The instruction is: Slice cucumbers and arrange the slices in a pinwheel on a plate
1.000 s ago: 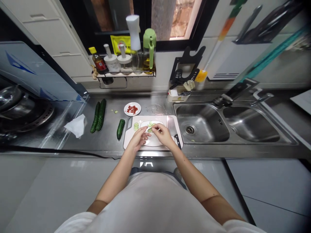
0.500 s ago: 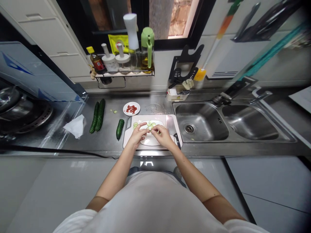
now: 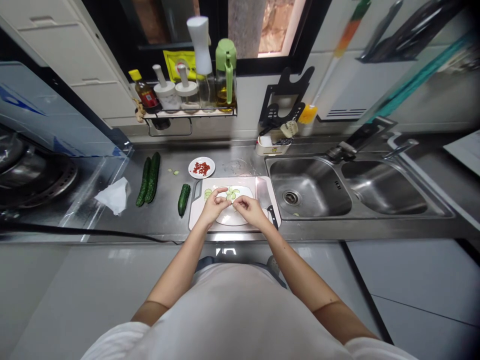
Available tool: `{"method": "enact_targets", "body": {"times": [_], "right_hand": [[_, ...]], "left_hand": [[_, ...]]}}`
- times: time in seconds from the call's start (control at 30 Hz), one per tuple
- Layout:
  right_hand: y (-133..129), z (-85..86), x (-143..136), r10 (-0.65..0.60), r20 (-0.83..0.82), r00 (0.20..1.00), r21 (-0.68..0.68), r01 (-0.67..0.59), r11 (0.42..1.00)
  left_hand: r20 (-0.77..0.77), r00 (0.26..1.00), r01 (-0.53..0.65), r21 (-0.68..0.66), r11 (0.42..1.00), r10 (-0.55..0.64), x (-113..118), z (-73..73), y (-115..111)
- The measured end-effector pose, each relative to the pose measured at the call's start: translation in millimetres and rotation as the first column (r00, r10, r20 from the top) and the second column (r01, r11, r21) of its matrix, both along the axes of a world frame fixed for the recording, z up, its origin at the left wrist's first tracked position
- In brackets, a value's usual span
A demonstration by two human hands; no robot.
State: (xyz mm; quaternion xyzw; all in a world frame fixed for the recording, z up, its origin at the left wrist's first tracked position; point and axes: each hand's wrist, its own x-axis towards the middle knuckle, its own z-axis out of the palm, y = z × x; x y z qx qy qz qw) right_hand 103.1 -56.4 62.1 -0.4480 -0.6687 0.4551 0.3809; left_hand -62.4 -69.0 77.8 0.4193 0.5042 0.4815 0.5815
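Thin pale-green cucumber slices (image 3: pixel 233 192) lie fanned out on a white plate (image 3: pixel 232 219), which rests on a pink-edged cutting board (image 3: pixel 195 217). Over the plate, my left hand (image 3: pixel 214 207) has one finger raised while its other fingertips close at the plate's middle. My right hand (image 3: pixel 249 210) pinches right beside them. Between the fingertips is what looks like a small cucumber slice, mostly hidden. More slices (image 3: pixel 208 192) sit at the board's left, partly behind my left hand. A knife (image 3: pixel 272 215) lies along the board's right side.
A small plate of chopped red pieces (image 3: pixel 201 167) stands behind the board. Left of it are a cut cucumber (image 3: pixel 183 200), two whole cucumbers (image 3: pixel 152 177) and a crumpled white tissue (image 3: pixel 114 195). The double sink (image 3: pixel 311 190) is at right, a stove pot (image 3: pixel 22 160) far left.
The camera view has shifted slightly. My fingertips stay together over the plate, with only small finger movements; nothing else has visibly moved.
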Motion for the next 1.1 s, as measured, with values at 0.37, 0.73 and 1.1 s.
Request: {"method": "enact_targets", "body": {"times": [0.37,0.73,1.1], "right_hand": [[3,-23.8,5,0.004,0.007,1.000,-0.131,-0.003,0.991],[0,-60.2,12,0.076,0.050,0.996,-0.326,-0.056,0.944],[-5,-56.1,7,0.080,0.451,0.889,-0.092,-0.043,0.995]], "left_hand": [[-0.010,0.999,0.047,-0.031,0.998,-0.048,1,-26.1,3],[-0.095,0.980,0.166,-0.106,0.980,-0.177,0,-63.4,3],[-0.498,0.847,0.175,-0.068,0.982,-0.186,1,-78.5,6]]}}
